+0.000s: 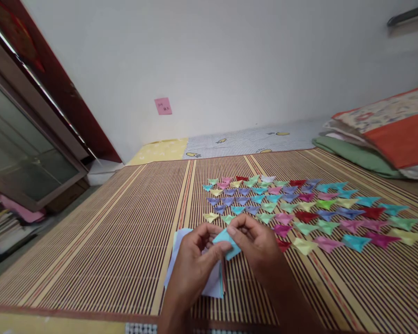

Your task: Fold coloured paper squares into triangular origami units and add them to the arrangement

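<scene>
A small folded blue paper (232,248) is held between both hands, above the striped bamboo mat. My left hand (202,253) pinches its left side, with the thumb on top. My right hand (252,239) grips its upper right corner between thumb and fingers. Below and behind my left hand lies a stack of pale lilac and coloured paper sheets (213,284), partly covered by that hand. Rows of folded paper pieces (305,216) in several colours lie on the mat, beyond and to the right of my hands.
The bamboo mat (125,232) covers the bed. Folded bedding (397,134) is piled at the right. A pink note (163,106) is stuck on the wall behind. At the left stand a glass-fronted cabinet (21,144) and a stack of books (2,225).
</scene>
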A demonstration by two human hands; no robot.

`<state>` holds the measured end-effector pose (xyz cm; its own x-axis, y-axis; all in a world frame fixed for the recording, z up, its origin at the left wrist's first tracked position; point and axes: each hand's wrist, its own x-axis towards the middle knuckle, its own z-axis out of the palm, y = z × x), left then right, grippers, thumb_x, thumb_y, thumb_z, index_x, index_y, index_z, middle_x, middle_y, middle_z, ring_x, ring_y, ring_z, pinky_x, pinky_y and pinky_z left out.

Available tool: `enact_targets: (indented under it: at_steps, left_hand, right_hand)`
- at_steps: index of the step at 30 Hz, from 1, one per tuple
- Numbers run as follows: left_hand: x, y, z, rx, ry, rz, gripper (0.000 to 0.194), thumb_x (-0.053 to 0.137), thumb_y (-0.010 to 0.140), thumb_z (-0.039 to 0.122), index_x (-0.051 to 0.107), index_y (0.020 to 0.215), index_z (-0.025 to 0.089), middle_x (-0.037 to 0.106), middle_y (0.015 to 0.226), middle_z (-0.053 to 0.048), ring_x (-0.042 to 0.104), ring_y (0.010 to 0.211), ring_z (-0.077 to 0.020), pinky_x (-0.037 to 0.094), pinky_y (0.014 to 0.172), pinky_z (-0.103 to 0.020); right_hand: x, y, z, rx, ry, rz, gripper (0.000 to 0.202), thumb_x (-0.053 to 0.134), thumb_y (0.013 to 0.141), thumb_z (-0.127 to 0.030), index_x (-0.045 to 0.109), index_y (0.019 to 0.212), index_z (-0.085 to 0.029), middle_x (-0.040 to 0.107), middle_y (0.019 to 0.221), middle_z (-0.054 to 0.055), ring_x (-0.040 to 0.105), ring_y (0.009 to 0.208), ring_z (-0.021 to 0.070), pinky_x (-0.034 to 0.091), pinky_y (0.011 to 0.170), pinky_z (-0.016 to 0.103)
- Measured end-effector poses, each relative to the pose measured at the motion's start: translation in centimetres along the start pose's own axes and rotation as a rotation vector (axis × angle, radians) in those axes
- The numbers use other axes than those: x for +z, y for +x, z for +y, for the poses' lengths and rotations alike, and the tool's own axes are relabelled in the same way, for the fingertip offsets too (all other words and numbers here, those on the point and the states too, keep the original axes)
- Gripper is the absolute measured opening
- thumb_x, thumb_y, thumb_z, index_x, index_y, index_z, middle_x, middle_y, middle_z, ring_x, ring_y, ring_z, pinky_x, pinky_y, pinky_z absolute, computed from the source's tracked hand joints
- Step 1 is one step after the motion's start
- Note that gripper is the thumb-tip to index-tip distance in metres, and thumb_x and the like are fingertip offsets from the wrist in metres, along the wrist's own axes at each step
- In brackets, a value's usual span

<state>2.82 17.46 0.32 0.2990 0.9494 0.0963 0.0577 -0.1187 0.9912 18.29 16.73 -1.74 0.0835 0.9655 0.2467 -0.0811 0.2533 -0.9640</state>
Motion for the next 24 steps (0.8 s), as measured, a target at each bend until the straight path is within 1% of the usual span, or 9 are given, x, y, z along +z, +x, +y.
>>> enact_targets:
  at_steps: [2,5,11,15,17,20,22,24]
  left_hand:
    - [0.0,0.0,-0.2,-0.025,-0.01,-0.004,0.024,0.078,0.083,0.039,0.071,0.088,0.017,0.064,0.08,-0.002,0.054,0.074,-0.0163,0.042,0.07,-0.028]
    - [0.1,0.1,-0.6,-0.012,-0.02,0.019,0.02,0.075,0.086,0.037,0.073,0.086,0.016,0.064,0.077,-0.002,0.056,0.074,-0.017,0.043,0.07,-0.029]
    - [0.8,0.1,-0.4,-0.009,-0.125,0.056,0.026,0.078,0.082,0.039,0.067,0.076,0.017,0.059,0.068,0.0,0.051,0.067,-0.0151,0.04,0.064,-0.027]
    - [1.1,0.0,0.0,-0.006,-0.143,0.067,0.027,0.077,0.082,0.039,0.065,0.072,0.017,0.056,0.065,0.002,0.048,0.063,-0.0139,0.038,0.062,-0.026]
    - [1.0,0.0,0.1,0.001,-0.126,0.061,0.029,0.075,0.084,0.039,0.064,0.07,0.017,0.054,0.064,0.002,0.047,0.064,-0.0137,0.038,0.062,-0.025]
    - [0.5,0.0,0.2,0.032,-0.081,0.057,0.037,0.066,0.092,0.042,0.06,0.065,0.017,0.051,0.062,0.003,0.045,0.062,-0.0133,0.037,0.06,-0.025]
    - [0.1,0.1,0.1,0.045,-0.061,0.055,0.037,0.063,0.094,0.043,0.062,0.068,0.017,0.051,0.064,0.002,0.046,0.064,-0.0136,0.037,0.061,-0.025]
    - [-0.2,0.1,-0.1,0.042,-0.049,0.034,0.026,0.069,0.091,0.041,0.068,0.079,0.017,0.057,0.071,0.001,0.05,0.068,-0.0147,0.039,0.065,-0.025]
  right_hand:
    - [-0.1,0.1,0.3,0.024,0.077,0.025,0.019,0.067,0.089,-0.035,0.06,0.08,-0.02,0.055,0.068,-0.004,0.05,0.061,0.0128,0.04,0.056,0.024]
    - [0.0,0.2,0.4,0.035,0.136,0.031,0.022,0.069,0.088,-0.037,0.06,0.078,-0.02,0.054,0.066,-0.004,0.048,0.059,0.0123,0.039,0.053,0.023]
    - [0.2,0.1,0.1,0.028,0.161,0.046,0.023,0.069,0.088,-0.04,0.06,0.078,-0.02,0.055,0.067,-0.003,0.051,0.061,0.0137,0.043,0.056,0.024]
    - [0.3,0.0,-0.1,0.035,0.174,0.037,0.024,0.069,0.088,-0.04,0.06,0.077,-0.021,0.054,0.066,-0.004,0.05,0.059,0.0136,0.042,0.055,0.024]
    - [0.2,0.0,-0.1,0.036,0.186,0.039,0.023,0.069,0.088,-0.039,0.06,0.077,-0.021,0.054,0.065,-0.004,0.05,0.059,0.0133,0.041,0.054,0.023]
    - [0.1,0.1,0.1,0.034,0.21,0.036,0.022,0.07,0.088,-0.039,0.06,0.079,-0.021,0.056,0.067,-0.003,0.051,0.06,0.0138,0.042,0.055,0.024]
    - [0.0,0.1,0.2,0.034,0.216,0.028,0.023,0.071,0.088,-0.039,0.06,0.08,-0.021,0.056,0.067,-0.003,0.051,0.06,0.0137,0.042,0.055,0.024]
    - [0.0,0.0,0.2,0.024,0.211,0.021,0.024,0.071,0.088,-0.039,0.06,0.079,-0.02,0.054,0.066,-0.004,0.049,0.059,0.0129,0.04,0.054,0.023]
